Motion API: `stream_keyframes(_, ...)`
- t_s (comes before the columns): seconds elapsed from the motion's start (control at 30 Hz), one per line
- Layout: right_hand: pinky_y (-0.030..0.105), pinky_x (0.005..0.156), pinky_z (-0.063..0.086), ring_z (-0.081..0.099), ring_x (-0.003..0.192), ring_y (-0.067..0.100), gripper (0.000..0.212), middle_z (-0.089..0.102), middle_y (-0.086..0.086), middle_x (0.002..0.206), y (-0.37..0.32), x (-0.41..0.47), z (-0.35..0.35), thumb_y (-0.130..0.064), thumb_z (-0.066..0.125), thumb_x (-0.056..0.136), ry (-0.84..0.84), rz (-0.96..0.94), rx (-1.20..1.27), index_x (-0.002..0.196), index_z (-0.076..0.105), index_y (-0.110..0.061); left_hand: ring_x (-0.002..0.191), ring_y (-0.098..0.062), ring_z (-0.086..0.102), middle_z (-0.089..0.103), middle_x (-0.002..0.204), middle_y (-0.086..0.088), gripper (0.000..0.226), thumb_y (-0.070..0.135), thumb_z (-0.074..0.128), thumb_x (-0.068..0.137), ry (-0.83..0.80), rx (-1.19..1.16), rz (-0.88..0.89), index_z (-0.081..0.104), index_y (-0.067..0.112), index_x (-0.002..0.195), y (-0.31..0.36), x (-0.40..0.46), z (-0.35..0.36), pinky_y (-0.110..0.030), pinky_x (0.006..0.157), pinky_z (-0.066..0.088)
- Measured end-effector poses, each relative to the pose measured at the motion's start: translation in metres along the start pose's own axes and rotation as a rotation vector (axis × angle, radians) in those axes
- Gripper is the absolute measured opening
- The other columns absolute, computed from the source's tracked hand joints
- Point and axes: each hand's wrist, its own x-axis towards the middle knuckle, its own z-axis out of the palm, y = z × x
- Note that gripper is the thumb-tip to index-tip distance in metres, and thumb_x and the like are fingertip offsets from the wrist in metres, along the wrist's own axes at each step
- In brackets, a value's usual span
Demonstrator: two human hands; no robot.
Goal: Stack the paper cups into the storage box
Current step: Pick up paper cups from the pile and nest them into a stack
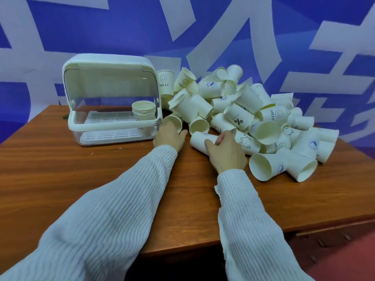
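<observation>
Both hands are reaching into the cup pile.
The left hand [168, 136] is curling round a paper cup [172, 122] near the storage box [110, 98], far left; the right hand [225, 151] is gripping a lying cup [199, 139] at the pile [253, 110].

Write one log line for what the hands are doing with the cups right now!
left hand holds cup | right hand grips lying cup | storage box open, stack inside
</observation>
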Motion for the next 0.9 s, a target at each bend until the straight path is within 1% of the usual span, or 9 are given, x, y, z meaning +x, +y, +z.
stream_keyframes(0.1, 0.035, 0.066, 0.043, 0.060, 0.081, 0.021, 0.012, 0.058, -0.011, 0.077, 0.000, -0.001, 0.003, -0.034, 0.061, 0.090, -0.028, -0.052, 0.082, 0.094, 0.052, -0.027, 0.109, -0.034, 0.062, 0.066, 0.115, -0.013, 0.048, 0.056, 0.063, 0.094, -0.026, 0.066, -0.031, 0.063, 0.012, 0.113, 0.000, 0.005, 0.001, -0.037, 0.076, 0.040)
stream_keyframes(0.2, 0.036, 0.070, 0.050, 0.061, 0.082, 0.017, 0.011, 0.057, -0.013, 0.078, -0.002, -0.001, 0.005, -0.030, 0.063, 0.090, -0.024, -0.098, 0.171, 0.094, 0.054, -0.028, 0.109, -0.034, 0.063, 0.067, 0.116, -0.013, 0.040, 0.049, 0.061, 0.099, -0.008, 0.133, 0.002, 0.065, 0.015, 0.120, -0.001, 0.007, 0.004, -0.037, 0.076, 0.040)
stream_keyframes(0.33, 0.034, 0.071, 0.048, 0.059, 0.080, 0.012, 0.009, 0.057, -0.014, 0.080, -0.002, 0.000, 0.005, -0.029, 0.064, 0.093, 0.009, -0.118, 0.226, 0.095, 0.056, -0.028, 0.101, -0.034, 0.064, 0.068, 0.109, -0.013, 0.030, 0.036, 0.051, 0.105, 0.032, 0.183, 0.078, 0.068, 0.013, 0.115, -0.006, 0.006, 0.007, -0.036, 0.072, 0.042)
stream_keyframes(0.47, 0.032, 0.070, 0.045, 0.058, 0.080, 0.012, 0.008, 0.058, -0.014, 0.080, -0.005, -0.002, 0.008, -0.029, 0.065, 0.093, 0.029, -0.123, 0.267, 0.096, 0.057, -0.027, 0.088, -0.029, 0.060, 0.062, 0.092, -0.008, 0.038, 0.050, 0.057, 0.099, 0.033, 0.183, 0.123, 0.065, 0.014, 0.102, -0.008, 0.007, 0.002, -0.036, 0.071, 0.043)
stream_keyframes(0.53, 0.031, 0.070, 0.046, 0.058, 0.079, 0.010, 0.007, 0.058, -0.014, 0.081, -0.006, -0.004, 0.009, -0.029, 0.064, 0.094, 0.019, -0.127, 0.273, 0.097, 0.058, -0.027, 0.088, -0.028, 0.061, 0.058, 0.087, -0.005, 0.041, 0.053, 0.059, 0.097, 0.040, 0.128, 0.105, 0.063, 0.013, 0.094, -0.004, 0.011, 0.003, -0.036, 0.071, 0.043)
stream_keyframes(0.63, 0.031, 0.071, 0.047, 0.058, 0.080, 0.009, 0.007, 0.058, -0.015, 0.082, -0.005, -0.003, 0.010, -0.030, 0.064, 0.095, 0.006, -0.119, 0.282, 0.097, 0.057, -0.028, 0.093, -0.030, 0.064, 0.061, 0.088, -0.006, 0.043, 0.052, 0.060, 0.097, 0.046, 0.043, 0.067, 0.065, 0.010, 0.091, 0.002, 0.021, 0.007, -0.037, 0.072, 0.044)
stream_keyframes(0.7, 0.031, 0.071, 0.046, 0.058, 0.079, 0.008, 0.007, 0.058, -0.016, 0.083, -0.005, -0.002, 0.009, -0.030, 0.064, 0.095, 0.001, -0.119, 0.286, 0.097, 0.057, -0.029, 0.096, -0.031, 0.065, 0.067, 0.097, -0.009, 0.040, 0.048, 0.057, 0.100, 0.065, 0.045, 0.060, 0.071, 0.011, 0.100, 0.004, 0.025, 0.009, -0.036, 0.072, 0.042)
stream_keyframes(0.77, 0.030, 0.071, 0.045, 0.058, 0.080, 0.008, 0.007, 0.057, -0.018, 0.083, -0.005, 0.000, 0.010, -0.030, 0.064, 0.096, 0.012, -0.122, 0.292, 0.097, 0.057, -0.028, 0.100, -0.033, 0.065, 0.068, 0.104, -0.012, 0.033, 0.039, 0.055, 0.102, 0.096, 0.050, 0.062, 0.071, 0.009, 0.106, 0.006, 0.024, 0.009, -0.035, 0.072, 0.041)
stream_keyframes(0.9, 0.033, 0.074, 0.049, 0.060, 0.085, 0.012, 0.007, 0.058, -0.018, 0.083, -0.007, -0.001, 0.010, -0.029, 0.064, 0.095, 0.038, -0.126, 0.322, 0.098, 0.059, -0.026, 0.092, -0.035, 0.065, 0.064, 0.092, -0.012, 0.024, 0.030, 0.057, 0.098, 0.141, 0.016, 0.116, 0.063, 0.006, 0.096, 0.005, 0.010, 0.003, -0.035, 0.068, 0.040)
